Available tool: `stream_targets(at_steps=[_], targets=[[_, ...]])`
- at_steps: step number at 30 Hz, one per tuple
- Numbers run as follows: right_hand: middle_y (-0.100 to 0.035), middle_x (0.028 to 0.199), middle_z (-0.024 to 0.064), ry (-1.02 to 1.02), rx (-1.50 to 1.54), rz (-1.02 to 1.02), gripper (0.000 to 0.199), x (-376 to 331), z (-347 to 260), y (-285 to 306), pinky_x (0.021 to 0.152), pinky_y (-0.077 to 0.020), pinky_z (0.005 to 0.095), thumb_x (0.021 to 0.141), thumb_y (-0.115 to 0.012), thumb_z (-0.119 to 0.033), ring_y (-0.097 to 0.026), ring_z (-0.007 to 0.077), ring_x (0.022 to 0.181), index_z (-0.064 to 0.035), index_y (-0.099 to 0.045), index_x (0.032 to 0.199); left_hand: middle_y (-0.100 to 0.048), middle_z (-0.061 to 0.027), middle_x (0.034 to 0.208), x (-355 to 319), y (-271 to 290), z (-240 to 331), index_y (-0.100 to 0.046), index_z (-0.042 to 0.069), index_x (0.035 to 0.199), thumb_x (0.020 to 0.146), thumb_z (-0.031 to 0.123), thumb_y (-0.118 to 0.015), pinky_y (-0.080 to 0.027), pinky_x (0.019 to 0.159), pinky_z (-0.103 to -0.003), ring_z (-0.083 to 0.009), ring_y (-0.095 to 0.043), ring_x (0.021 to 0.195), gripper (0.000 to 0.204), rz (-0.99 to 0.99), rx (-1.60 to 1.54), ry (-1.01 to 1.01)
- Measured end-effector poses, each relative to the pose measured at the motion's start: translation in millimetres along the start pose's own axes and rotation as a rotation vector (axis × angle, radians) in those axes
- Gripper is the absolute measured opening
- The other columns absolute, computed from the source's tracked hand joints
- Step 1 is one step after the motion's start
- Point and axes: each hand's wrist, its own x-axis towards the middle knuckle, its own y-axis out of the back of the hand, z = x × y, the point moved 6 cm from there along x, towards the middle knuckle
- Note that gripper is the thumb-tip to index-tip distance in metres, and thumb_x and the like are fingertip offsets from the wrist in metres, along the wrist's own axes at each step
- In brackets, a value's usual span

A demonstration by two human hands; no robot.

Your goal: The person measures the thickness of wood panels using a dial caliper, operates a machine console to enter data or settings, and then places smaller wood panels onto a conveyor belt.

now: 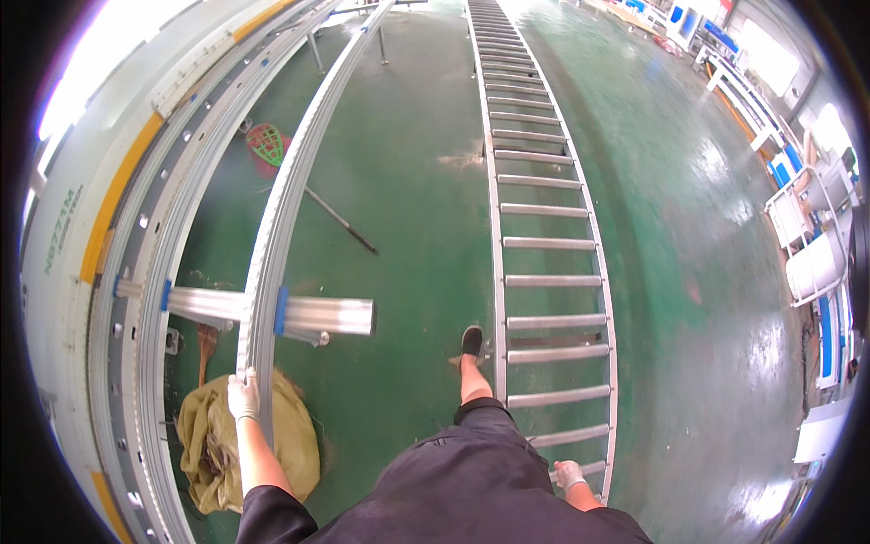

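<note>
My left hand (243, 396), in a whitish glove, is closed on the near end of a long aluminium rail (276, 218) with a ribbed profile. Close to it, a short, wide aluminium crosspiece (328, 315) juts out from the rail past a blue end piece (281, 310). My right hand (569, 475), also gloved, hangs low at my right side over the near rollers of a long roller conveyor (555, 281). Its fingers are curled; whatever they might hold is hidden, and I cannot tell whether they touch the conveyor.
An olive cloth sack (294, 444) slumps on the green floor below the rail. A broom (207, 349) and a long-handled tool with a green-and-red head (265, 145) lie beyond. A white machine (72, 272) runs along the left; a wheeled white rack (811, 245) stands at right.
</note>
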Motion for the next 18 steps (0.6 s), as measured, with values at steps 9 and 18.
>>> stream_targets(at_steps=[9,18], targets=[[-0.072,0.102,0.0198,-0.263,0.586,0.294,0.041,292,7,452,0.088,-0.0524,0.0516,0.097,-0.058,-0.044,-0.068,0.0409,0.100,-0.0064,-0.075,0.095,-0.063,-0.0245,0.109,193,-64,101,-0.060,0.003,0.121,0.109,0.035,-0.038,-0.055,0.083,-0.049,-0.0422,-0.065,0.097,0.040,-0.003,0.306,-0.187],[-0.070,0.097,0.0035,0.061,0.908,0.565,0.034,576,-62,946,0.071,-0.0523,0.0288,0.097,-0.069,-0.021,-0.062,0.0113,0.082,-0.0044,-0.066,0.126,-0.070,-0.0204,0.103,371,-56,378,-0.066,0.005,0.115,0.110,0.045,-0.030,-0.051,0.085,-0.050,-0.0415,-0.065,0.097,0.054,-0.061,-0.062,0.108]])
